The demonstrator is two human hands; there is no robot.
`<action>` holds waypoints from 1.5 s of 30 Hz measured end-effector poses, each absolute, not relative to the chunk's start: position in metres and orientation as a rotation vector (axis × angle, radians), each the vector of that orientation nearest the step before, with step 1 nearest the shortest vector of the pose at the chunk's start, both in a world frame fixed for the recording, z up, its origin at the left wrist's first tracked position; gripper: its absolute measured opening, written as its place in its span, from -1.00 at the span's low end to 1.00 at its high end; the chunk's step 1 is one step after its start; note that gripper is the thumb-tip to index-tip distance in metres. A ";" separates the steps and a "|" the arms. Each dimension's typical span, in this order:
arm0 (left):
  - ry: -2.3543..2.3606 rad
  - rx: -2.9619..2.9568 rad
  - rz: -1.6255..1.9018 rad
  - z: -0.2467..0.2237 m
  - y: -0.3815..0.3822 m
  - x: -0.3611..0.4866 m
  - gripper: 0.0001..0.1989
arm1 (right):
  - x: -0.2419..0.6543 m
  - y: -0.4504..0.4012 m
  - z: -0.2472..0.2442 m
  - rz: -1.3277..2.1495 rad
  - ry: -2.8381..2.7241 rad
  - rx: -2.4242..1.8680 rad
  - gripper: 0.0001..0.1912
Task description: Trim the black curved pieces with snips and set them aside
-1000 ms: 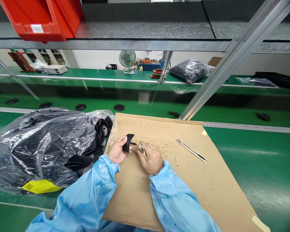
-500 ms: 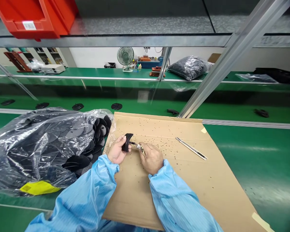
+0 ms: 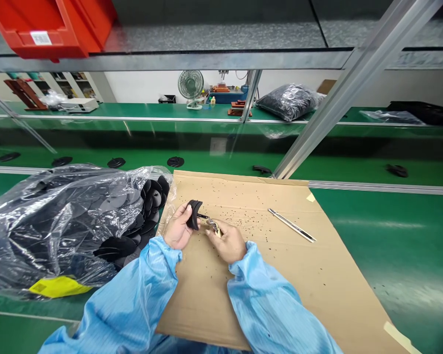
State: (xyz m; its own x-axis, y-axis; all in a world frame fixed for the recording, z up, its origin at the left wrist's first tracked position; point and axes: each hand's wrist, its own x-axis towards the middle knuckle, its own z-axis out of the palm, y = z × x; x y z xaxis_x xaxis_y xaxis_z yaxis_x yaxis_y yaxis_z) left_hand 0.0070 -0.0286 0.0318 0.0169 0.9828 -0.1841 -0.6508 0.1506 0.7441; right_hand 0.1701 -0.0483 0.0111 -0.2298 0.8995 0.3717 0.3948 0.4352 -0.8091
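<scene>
My left hand [image 3: 177,229] grips a curved black plastic part [image 3: 194,215], holding it tilted above the cardboard sheet [image 3: 214,295]. In my right hand [image 3: 229,243] is a pair of small pliers or cutters [image 3: 213,225] with pale handles, its head pointing left at the part. A thin dark stem lies between the part and the tool's jaws; whether the jaws touch it I cannot tell. Many tiny black scraps are scattered on the cardboard around both hands. Right of my hands lies a slim silver and black utility knife [image 3: 292,225].
A clear plastic bag [image 3: 59,221] full of black discs lies at the left, against the cardboard. Black pieces [image 3: 175,162] sit on the green surface behind. A slanted metal post [image 3: 317,118] rises at the back right; a red bin [image 3: 55,29] is on the shelf overhead.
My right hand has turned slightly and shifted a little left, with the cutters tilting in it. The black part has tipped and risen slightly in my left hand.
</scene>
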 end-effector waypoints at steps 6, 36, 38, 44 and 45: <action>0.802 0.529 1.382 0.033 -0.028 0.005 -0.52 | 0.171 -0.048 0.010 1.074 -1.544 -1.099 -0.61; 0.745 0.575 1.048 0.030 -0.032 -0.001 -0.65 | 0.158 -0.060 0.013 0.216 -2.227 -1.297 -0.68; 0.742 0.605 1.038 0.031 -0.033 -0.001 -0.61 | 0.158 -0.061 0.017 0.234 -2.265 -1.349 -0.68; 0.769 0.645 1.060 0.029 -0.032 -0.001 -0.50 | 0.162 -0.061 0.021 0.259 -2.366 -1.392 -0.69; 0.787 0.652 1.070 0.029 -0.032 -0.001 -0.49 | 0.163 -0.061 0.021 0.253 -2.380 -1.400 -0.70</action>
